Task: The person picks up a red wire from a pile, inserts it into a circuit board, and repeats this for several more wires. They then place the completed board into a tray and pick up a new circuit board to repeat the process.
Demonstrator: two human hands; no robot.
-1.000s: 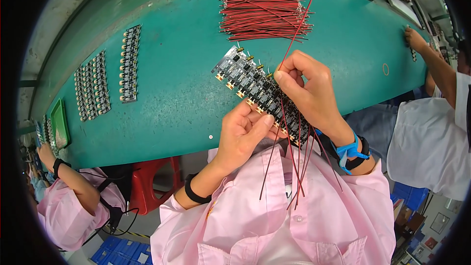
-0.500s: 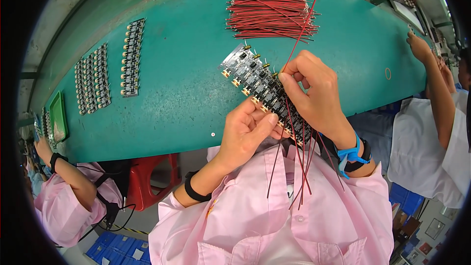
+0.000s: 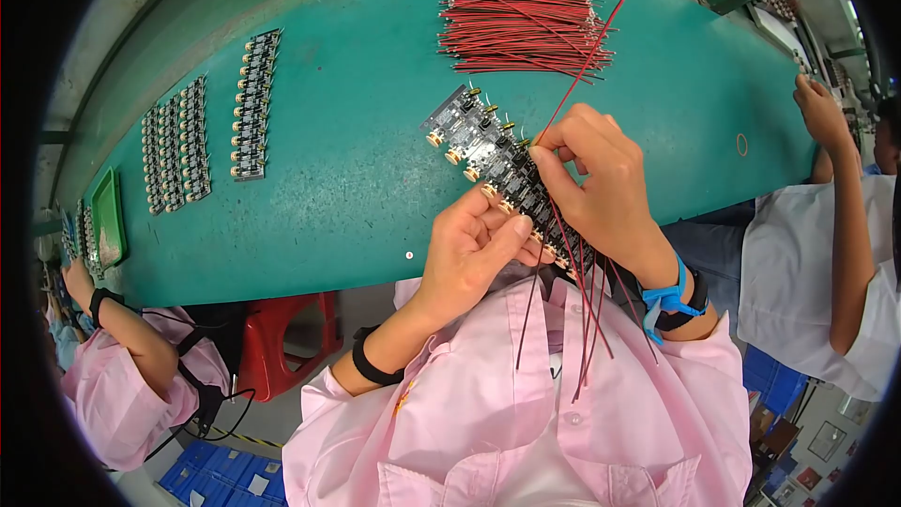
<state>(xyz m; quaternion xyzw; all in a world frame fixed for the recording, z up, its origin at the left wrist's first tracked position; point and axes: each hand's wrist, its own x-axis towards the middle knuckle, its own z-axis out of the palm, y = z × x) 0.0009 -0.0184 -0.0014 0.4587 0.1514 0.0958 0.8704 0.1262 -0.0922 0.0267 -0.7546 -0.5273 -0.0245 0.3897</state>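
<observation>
A long panel of black circuit boards point(image 3: 488, 145) slants across in front of me, with brass-coloured round parts along its left edge and small upright parts along its right. My left hand point(image 3: 479, 246) grips its left edge near the middle, fingers closed. Over the panel's right edge, my right hand point(image 3: 596, 174) pinches a red wire point(image 3: 584, 66) between thumb and forefinger; its upper end points up and away to the right. Several thin dark red wires point(image 3: 589, 338) hang from the panel's near part over my pink smock. My right fingers hide the wire's lower end.
A pile of red wires point(image 3: 516, 28) lies at the far middle of the green table point(image 3: 357, 150). Board strips point(image 3: 251, 108) stand in rows at left, near a green tray point(image 3: 109, 216). A rubber band point(image 3: 741, 145) lies right. Co-workers sit on both sides.
The red wire in my right hand has slid down, its tip now lower. The hanging wires have swung slightly. The right co-worker's hand has shifted right; my left hand keeps its hold.
</observation>
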